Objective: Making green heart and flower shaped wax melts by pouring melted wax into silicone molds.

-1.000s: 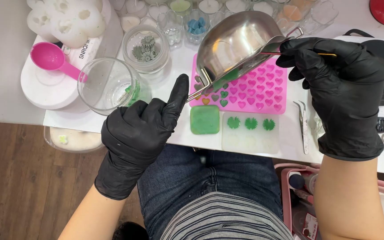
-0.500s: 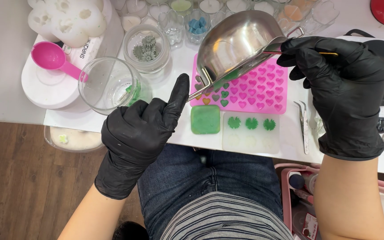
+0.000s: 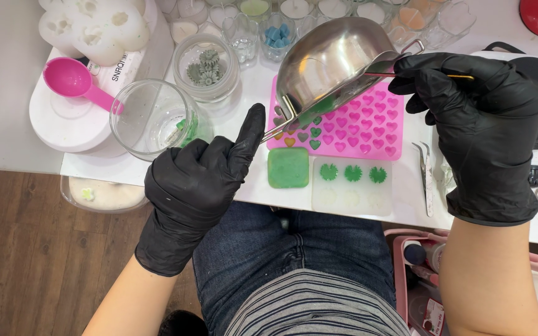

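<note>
Seen from the head camera, both hands wear black gloves and work over a white table [image 3: 157,163]. The left hand [image 3: 197,186] is curled, its fingers closed around the thin handle of a steel pouring pot [image 3: 331,59], with the forefinger stretched straight along that handle. The pot is tipped steeply, its lip hanging over the near left corner of a pink heart mould [image 3: 350,121] that lies flat on the table. The right hand [image 3: 484,118] holds a thin stick [image 3: 406,75], fingers pinched together on it, with the stick's tip reaching into the mouth of the pot.

A few hearts in the mould's near left corner look filled with green and one with orange; the rest of the cavities show pink, so by this view most of the mould is unfilled. Just in front of it sit a green square block [image 3: 287,167] and a clear mould [image 3: 351,185] whose far row holds three green flower shapes while its near row looks pale.

To the left stand an empty glass cup [image 3: 151,118], a jar of grey flowers [image 3: 205,67] and a pink scoop [image 3: 73,79]. Metal tweezers [image 3: 424,171] lie to the right of the moulds.
</note>
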